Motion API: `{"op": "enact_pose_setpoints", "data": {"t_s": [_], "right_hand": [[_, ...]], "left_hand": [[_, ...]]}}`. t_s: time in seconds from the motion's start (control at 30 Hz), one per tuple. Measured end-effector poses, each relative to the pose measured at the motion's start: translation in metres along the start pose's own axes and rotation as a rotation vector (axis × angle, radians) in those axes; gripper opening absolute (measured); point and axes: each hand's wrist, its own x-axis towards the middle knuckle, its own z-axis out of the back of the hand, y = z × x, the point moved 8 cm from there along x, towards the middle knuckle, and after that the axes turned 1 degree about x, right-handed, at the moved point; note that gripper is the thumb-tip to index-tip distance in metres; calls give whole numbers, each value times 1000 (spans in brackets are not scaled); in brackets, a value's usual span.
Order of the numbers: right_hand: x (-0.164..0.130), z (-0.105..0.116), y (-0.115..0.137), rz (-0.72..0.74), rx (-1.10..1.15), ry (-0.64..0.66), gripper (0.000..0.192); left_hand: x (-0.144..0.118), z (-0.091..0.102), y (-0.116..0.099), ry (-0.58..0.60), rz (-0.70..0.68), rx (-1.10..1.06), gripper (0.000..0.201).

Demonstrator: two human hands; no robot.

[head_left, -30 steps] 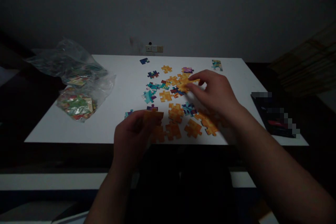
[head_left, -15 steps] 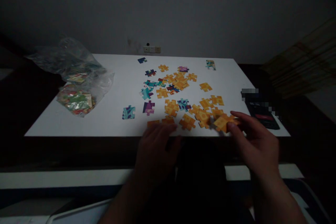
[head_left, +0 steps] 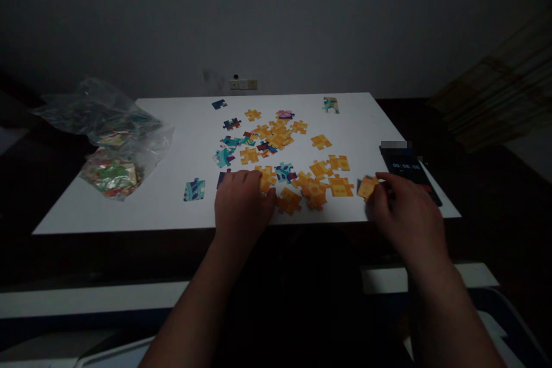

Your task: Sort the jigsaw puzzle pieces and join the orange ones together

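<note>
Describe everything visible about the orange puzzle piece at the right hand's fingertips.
The orange puzzle piece is a flat, cardboard-looking piece with knobs along its outline, plain orange with a faint darker pattern. It lies at the near right part of the white table, apart from the other orange pieces to its left. The right hand meets it at its right edge with the fingertips; dim light hides whether it is lifted or resting flat.

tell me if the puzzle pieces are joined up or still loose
Loose: the puzzle pieces lie scattered singly on the white table, many orange backs up.
</note>
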Motion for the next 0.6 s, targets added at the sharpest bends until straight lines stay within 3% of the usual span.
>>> {"op": "enact_pose_setpoints", "data": {"t_s": [0.17, 0.27, 0.37, 0.47, 0.53, 0.6], "right_hand": [[16, -5, 14, 125, -56, -27, 40], [3, 9, 32, 111, 146, -81, 35], [-23, 3, 59, 63, 498, 115, 33], [-49, -15, 75, -25, 663, 345, 38], [-54, -17, 66, -84, 627, 308, 38], [-49, -13, 49, -106, 514, 197, 40]], "left_hand": [[-5, 12, -4, -103, -12, -93, 34], [-25, 22, -34, -195, -127, -240, 33], [-49, 23, -71, -223, -246, -370, 36], [-62, 19, -91, -199, -305, -424, 35], [-64, 14, -89, -125, -362, -438, 45], [-65, 11, -72, -41, -409, -412, 57]]}}
